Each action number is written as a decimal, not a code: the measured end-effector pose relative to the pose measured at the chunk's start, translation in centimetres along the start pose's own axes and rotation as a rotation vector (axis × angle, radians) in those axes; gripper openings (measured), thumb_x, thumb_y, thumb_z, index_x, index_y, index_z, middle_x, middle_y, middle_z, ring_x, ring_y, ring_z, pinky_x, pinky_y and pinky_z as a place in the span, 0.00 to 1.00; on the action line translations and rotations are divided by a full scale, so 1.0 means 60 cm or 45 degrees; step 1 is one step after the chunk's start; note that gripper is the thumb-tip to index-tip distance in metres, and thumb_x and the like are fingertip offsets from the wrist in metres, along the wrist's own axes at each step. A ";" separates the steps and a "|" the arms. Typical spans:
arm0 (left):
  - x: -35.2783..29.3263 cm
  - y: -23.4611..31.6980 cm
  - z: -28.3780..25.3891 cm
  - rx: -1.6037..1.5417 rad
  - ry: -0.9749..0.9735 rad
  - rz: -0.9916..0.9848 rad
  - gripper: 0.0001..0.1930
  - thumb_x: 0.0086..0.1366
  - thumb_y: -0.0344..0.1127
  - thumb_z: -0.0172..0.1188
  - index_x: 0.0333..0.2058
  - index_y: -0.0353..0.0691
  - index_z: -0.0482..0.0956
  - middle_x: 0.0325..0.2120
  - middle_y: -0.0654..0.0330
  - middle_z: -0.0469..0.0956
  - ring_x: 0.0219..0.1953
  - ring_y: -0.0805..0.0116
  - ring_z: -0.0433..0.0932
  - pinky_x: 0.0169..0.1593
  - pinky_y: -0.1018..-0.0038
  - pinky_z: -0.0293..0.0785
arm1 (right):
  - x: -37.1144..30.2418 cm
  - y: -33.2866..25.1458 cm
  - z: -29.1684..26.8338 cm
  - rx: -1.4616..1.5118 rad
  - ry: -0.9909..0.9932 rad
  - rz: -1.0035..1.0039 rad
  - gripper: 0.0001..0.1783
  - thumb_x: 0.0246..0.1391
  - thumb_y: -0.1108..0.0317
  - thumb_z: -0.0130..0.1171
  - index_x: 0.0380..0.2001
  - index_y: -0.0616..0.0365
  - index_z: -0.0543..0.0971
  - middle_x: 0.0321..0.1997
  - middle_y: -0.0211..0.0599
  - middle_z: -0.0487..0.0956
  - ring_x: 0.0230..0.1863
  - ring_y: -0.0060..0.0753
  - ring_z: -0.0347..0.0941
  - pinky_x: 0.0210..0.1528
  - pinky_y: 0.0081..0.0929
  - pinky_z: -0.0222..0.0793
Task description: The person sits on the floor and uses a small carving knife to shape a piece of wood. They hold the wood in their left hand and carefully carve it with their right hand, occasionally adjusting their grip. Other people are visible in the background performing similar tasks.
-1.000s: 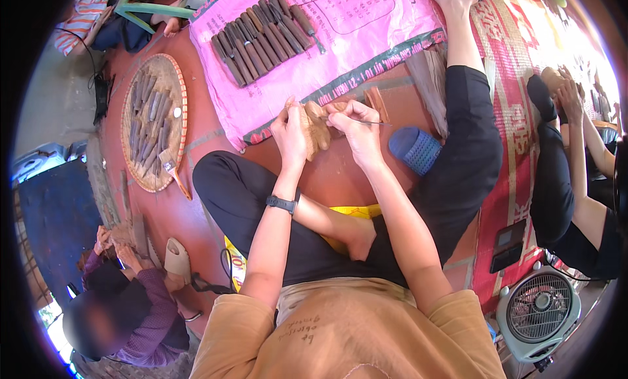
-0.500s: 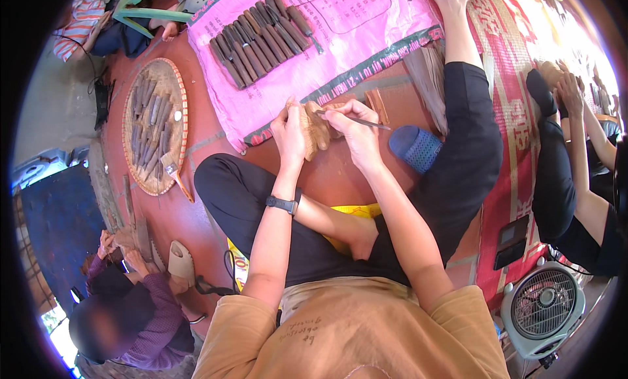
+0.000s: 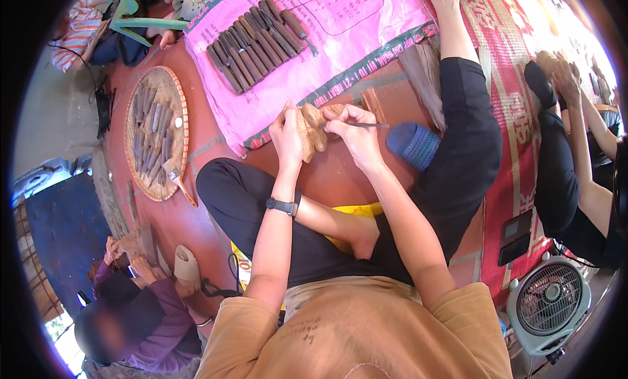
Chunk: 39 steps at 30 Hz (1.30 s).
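Note:
A light-brown carved wooden piece (image 3: 316, 128) with rounded lobes is in front of my crossed legs, above the tiles. My left hand (image 3: 286, 133) has its fingers closed around the piece's left side. In my right hand (image 3: 357, 135) is a slim dark carving tool (image 3: 374, 125), gripped like a pen. One end of it sticks out to the right, while the other meets the wood by my fingertips. Exactly where the tip touches is too small to make out.
Rows of dark-brown sticks (image 3: 258, 46) lie on a pink printed sheet (image 3: 216, 94). At left, a round woven tray (image 3: 185, 107) holds more, beside a brush (image 3: 176, 176). A blue woven cup-like object (image 3: 413, 144) is by my right knee. A fan (image 3: 549, 304) and co-workers are at the sides.
Both hands stay on the wooden piece and tool, with only a slight shift of the right fingers. The whole view has moved a little.

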<state>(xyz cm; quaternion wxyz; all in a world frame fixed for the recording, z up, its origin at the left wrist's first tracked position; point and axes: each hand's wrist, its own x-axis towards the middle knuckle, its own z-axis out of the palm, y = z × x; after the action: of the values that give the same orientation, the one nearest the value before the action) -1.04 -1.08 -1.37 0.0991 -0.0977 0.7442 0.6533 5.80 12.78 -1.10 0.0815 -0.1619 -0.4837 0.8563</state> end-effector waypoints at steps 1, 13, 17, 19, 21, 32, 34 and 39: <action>0.002 -0.003 -0.002 -0.009 -0.003 0.016 0.23 0.69 0.41 0.51 0.52 0.24 0.74 0.40 0.56 0.79 0.42 0.73 0.74 0.49 0.76 0.69 | 0.002 0.002 -0.001 0.056 0.038 0.033 0.07 0.50 0.77 0.64 0.23 0.58 0.75 0.31 0.36 0.82 0.37 0.20 0.77 0.41 0.18 0.70; -0.003 0.002 0.004 -0.043 0.005 0.045 0.23 0.69 0.39 0.51 0.53 0.24 0.73 0.41 0.55 0.79 0.43 0.71 0.75 0.50 0.75 0.69 | 0.006 0.016 -0.006 0.120 0.043 -0.021 0.08 0.50 0.77 0.64 0.22 0.59 0.75 0.30 0.37 0.82 0.34 0.22 0.77 0.39 0.20 0.72; -0.005 0.002 0.000 -0.078 -0.012 0.022 0.23 0.69 0.39 0.51 0.53 0.24 0.73 0.40 0.56 0.79 0.43 0.71 0.75 0.50 0.75 0.69 | 0.006 -0.019 0.024 0.121 0.205 0.111 0.11 0.50 0.79 0.62 0.18 0.59 0.73 0.27 0.36 0.80 0.38 0.25 0.78 0.42 0.20 0.71; -0.007 0.010 0.004 -0.127 -0.019 -0.012 0.22 0.69 0.39 0.51 0.53 0.24 0.73 0.40 0.57 0.79 0.43 0.72 0.74 0.51 0.76 0.68 | 0.010 -0.014 0.027 0.006 0.223 0.073 0.13 0.48 0.79 0.62 0.15 0.60 0.71 0.23 0.31 0.78 0.38 0.23 0.77 0.38 0.18 0.70; -0.007 0.012 0.006 -0.077 0.006 0.008 0.22 0.69 0.39 0.51 0.52 0.24 0.74 0.39 0.58 0.79 0.42 0.72 0.75 0.50 0.76 0.69 | 0.006 -0.007 0.024 0.026 0.189 -0.031 0.13 0.48 0.79 0.62 0.16 0.60 0.71 0.23 0.32 0.78 0.38 0.23 0.77 0.38 0.18 0.70; -0.008 0.013 0.004 -0.070 -0.001 0.018 0.21 0.69 0.39 0.50 0.51 0.24 0.74 0.37 0.58 0.79 0.40 0.74 0.74 0.49 0.75 0.69 | 0.010 -0.025 0.029 0.052 0.207 0.083 0.12 0.48 0.80 0.61 0.16 0.61 0.70 0.24 0.34 0.78 0.42 0.28 0.78 0.43 0.20 0.71; -0.010 0.016 0.008 0.005 0.015 0.062 0.21 0.69 0.39 0.50 0.51 0.24 0.75 0.37 0.59 0.79 0.40 0.74 0.74 0.48 0.75 0.69 | 0.003 -0.003 0.022 0.108 0.184 -0.057 0.12 0.47 0.80 0.61 0.16 0.61 0.70 0.25 0.34 0.78 0.42 0.28 0.78 0.42 0.20 0.71; -0.004 0.010 0.004 0.048 0.020 0.109 0.22 0.69 0.40 0.51 0.50 0.24 0.75 0.37 0.58 0.79 0.40 0.74 0.74 0.49 0.75 0.69 | -0.006 -0.009 -0.004 -0.186 0.129 0.024 0.07 0.49 0.80 0.60 0.22 0.60 0.73 0.26 0.33 0.79 0.44 0.32 0.79 0.40 0.20 0.73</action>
<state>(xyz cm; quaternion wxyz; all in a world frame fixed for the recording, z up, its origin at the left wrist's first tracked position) -0.96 -0.75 -0.76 0.0672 -0.0690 0.7607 0.6420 6.22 13.11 -0.69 0.0858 -0.2148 -0.5385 0.8103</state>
